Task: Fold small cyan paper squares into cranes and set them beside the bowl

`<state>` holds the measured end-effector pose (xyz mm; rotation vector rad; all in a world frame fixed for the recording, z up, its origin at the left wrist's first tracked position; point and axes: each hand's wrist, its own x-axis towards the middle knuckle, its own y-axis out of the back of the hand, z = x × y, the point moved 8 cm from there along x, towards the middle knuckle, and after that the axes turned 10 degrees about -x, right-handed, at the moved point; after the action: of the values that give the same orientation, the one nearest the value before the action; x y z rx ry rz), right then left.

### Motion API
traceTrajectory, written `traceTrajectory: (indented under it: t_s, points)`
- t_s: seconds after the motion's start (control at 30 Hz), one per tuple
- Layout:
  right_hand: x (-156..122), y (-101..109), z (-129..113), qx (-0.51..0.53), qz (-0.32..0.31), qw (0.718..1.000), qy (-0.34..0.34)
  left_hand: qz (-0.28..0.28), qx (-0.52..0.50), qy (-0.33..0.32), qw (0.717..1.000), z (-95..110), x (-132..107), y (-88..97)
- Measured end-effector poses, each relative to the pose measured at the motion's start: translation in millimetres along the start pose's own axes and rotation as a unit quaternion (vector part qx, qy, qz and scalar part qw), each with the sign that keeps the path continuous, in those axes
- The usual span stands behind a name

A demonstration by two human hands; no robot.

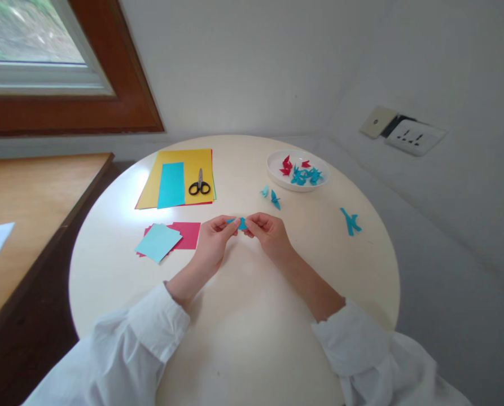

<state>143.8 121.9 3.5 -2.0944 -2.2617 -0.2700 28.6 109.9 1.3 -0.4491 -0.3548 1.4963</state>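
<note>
A small folded piece of blue paper point(242, 224) is pinched between my two hands above the middle of the table. My left hand point(215, 237) grips its left end between thumb and fingers. On the other end, my right hand point(269, 230) closes thumb and fingertips. Parts of the paper are hidden behind the fingers. Just beyond my right hand lie a blue paper crane point(275, 199) and a paler blue folded figure point(264, 192). Square paper sheets point(158, 242), light blue over red, lie left of my left hand.
A white plate point(272, 176) at the back right holds several red and blue folded figures. Black-handled scissors point(200, 185) and a blue strip point(171, 185) rest on yellow sheets point(150, 186). Blue paper scraps point(351, 221) lie near the right edge of the round table point(252, 338).
</note>
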Motion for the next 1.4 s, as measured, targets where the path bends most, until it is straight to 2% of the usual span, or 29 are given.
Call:
traceTrajectory:
  t_s: [0.33,0.57,0.77,0.87,1.0,1.3,1.4]
  points:
    - [0,1,-2,0.019,-0.017,1.0,0.006,0.001,-0.027,0.015,1.0,0,1,0.3]
    - [1,2,7,0.029,0.002,0.999,-0.017,0.049,-0.008,-0.011,0.999,1,3,9.0]
    - [1,5,4,0.029,0.027,0.999,-0.025,0.026,-0.001,0.004,1.0,-2,4,6.8]
    - [1,7,6,0.037,0.032,0.998,-0.038,0.01,0.027,-0.003,1.0,1,5,5.8]
    - [1,7,6,0.037,0.029,0.998,-0.044,-0.006,0.113,-0.037,0.993,5,7,5.5]
    - [-2,1,5,0.051,0.007,0.997,-0.065,0.019,0.226,-0.121,0.966,20,3,6.2]
    - [-1,3,5,0.059,0.022,0.996,-0.057,0.033,0.221,-0.112,0.968,20,3,7.8]
